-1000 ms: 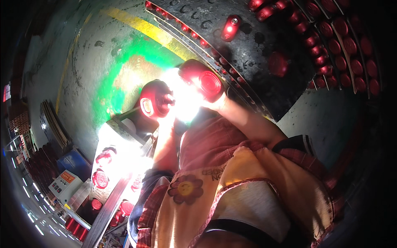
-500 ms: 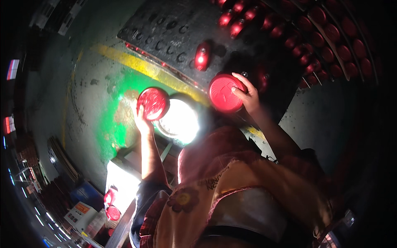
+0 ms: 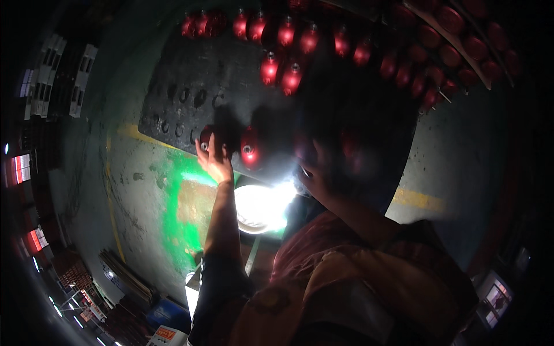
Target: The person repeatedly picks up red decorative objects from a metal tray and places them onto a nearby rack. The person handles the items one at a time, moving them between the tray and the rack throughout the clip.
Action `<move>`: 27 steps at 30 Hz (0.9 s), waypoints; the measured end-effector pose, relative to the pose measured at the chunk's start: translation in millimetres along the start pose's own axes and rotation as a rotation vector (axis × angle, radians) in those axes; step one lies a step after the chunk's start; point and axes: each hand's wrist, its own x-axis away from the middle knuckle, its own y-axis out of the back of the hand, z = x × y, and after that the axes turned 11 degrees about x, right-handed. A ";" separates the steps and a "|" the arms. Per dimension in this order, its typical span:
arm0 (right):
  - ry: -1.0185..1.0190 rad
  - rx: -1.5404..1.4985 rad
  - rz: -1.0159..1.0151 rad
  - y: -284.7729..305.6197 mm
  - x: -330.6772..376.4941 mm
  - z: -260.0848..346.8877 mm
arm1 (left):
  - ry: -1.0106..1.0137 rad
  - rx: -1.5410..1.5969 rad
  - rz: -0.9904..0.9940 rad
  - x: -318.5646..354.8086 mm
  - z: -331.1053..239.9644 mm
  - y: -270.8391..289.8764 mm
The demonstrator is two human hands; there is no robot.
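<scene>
Standing edgewise, red flask [image 3: 206,132], neck [image 3: 203,147] up

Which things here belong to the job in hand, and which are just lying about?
Apparently in the job:
glossy red rounded vessel at the left hand
matching red vessel beside it
black flat tabletop beneath them
glaring white round light

Apparently just lying about:
stacked flat brownish boards
blue boxy object

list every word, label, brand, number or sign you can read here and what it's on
No text is readable.
Orange label on the white box, lower edge: marks too small to read.
Red pieces: no lettering I can make out.
Dark table: curved marks, no readable words.
</scene>
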 end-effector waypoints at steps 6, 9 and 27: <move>-0.140 0.054 0.131 1.5 -141.3 -17.7 | -0.343 0.318 0.125 -74.0 -95.1 -31.4; -0.151 0.205 0.057 -49.5 -203.0 -27.8 | -0.413 0.165 0.350 -118.7 -140.0 -107.3; -0.308 -0.856 -0.051 40.3 -197.5 -76.6 | 0.180 1.212 0.261 -73.2 -116.0 30.2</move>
